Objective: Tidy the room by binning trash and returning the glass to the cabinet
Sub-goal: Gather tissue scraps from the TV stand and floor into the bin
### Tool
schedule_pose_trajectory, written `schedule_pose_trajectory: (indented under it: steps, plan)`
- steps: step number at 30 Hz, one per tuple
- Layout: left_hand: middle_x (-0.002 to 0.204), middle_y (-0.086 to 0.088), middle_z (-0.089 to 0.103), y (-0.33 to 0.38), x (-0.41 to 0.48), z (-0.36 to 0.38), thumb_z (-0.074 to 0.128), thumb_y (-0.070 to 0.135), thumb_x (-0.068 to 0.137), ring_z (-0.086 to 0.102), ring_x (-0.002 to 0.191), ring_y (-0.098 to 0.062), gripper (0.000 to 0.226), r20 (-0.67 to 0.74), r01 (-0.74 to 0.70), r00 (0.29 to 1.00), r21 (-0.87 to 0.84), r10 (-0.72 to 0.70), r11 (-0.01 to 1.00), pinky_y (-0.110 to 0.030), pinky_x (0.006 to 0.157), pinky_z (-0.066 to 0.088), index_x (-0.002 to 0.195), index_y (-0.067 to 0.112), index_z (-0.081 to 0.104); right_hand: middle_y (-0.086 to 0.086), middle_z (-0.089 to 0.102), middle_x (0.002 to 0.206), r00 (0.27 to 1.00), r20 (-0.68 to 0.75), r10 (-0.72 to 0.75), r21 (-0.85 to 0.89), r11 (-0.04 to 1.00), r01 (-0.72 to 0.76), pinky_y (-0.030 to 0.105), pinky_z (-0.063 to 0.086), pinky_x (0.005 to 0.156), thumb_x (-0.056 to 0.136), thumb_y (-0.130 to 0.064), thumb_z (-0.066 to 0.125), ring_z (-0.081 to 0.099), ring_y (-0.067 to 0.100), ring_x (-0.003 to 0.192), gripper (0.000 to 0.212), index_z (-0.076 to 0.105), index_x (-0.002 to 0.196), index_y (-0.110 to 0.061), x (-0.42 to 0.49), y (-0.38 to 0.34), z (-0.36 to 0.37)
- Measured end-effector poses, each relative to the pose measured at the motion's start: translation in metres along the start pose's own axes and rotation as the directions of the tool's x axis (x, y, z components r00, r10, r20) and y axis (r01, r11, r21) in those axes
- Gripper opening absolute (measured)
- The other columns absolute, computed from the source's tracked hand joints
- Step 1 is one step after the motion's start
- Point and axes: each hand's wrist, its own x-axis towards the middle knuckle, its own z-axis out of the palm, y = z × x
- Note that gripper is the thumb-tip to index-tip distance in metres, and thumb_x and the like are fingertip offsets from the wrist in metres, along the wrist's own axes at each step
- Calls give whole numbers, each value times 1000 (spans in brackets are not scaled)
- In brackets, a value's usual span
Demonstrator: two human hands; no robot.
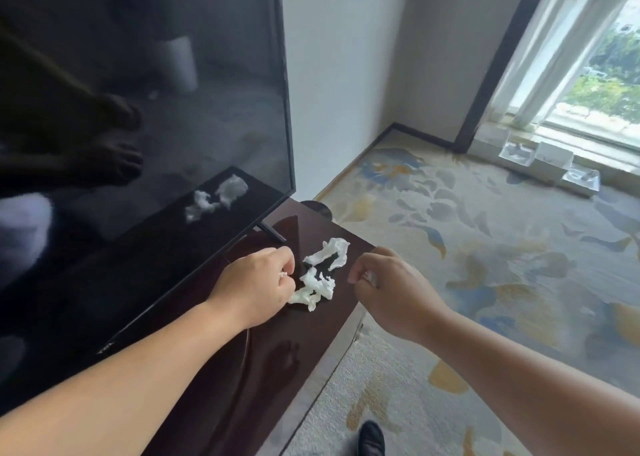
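Observation:
Crumpled white tissue [320,275] lies in twisted strips on the dark wooden cabinet top [277,344], close to its right edge. My left hand [256,282] pinches a small white scrap between its curled fingers and touches the lower end of the tissue. My right hand [388,285] hovers just right of the tissue, at the cabinet's edge, with its fingers curled and nothing visible in them. No glass and no bin are in view.
A large black television [145,109] stands on the cabinet at left, with one thin foot [272,232] just behind the tissue. Patterned carpet [485,247] covers the floor to the right. White boxes [550,159] sit under the window. A dark shoe [372,438] shows at the bottom.

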Motion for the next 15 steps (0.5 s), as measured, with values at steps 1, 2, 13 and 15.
schedule_pose_trajectory:
  steps: [1,2,13,15]
  plan:
    - [91,9,57,2,8,5,45,18,85,55,79,-21,13,-1,40,999,7,-40,999,-32,63,43,93,24,53,-10,52,103,999,25,-21,7,1000,21,9,34,62,89,-20,46,52,7,84,18,63,92,-25,11,10,-2]
    - [93,10,57,5,15,11,43,16,85,55,79,-20,16,3,86,996,12,-86,996,-32,63,42,94,24,52,-10,52,103,998,55,-41,12,999,41,8,34,62,89,-20,46,52,7,83,18,63,93,-25,22,20,-5]
    - [112,9,47,29,45,64,43,29,89,58,85,-22,26,132,419,893,103,-430,902,-36,74,48,115,30,46,-8,52,101,958,250,-138,32,990,134,18,35,62,88,-20,48,50,11,84,19,65,93,-24,101,86,-8]
    - [117,7,45,28,48,71,45,33,89,57,87,-24,32,151,444,875,125,-459,887,-37,75,47,120,31,42,-8,51,100,952,270,-145,33,989,141,13,32,59,88,-21,47,50,9,80,19,65,94,-25,109,93,-5]
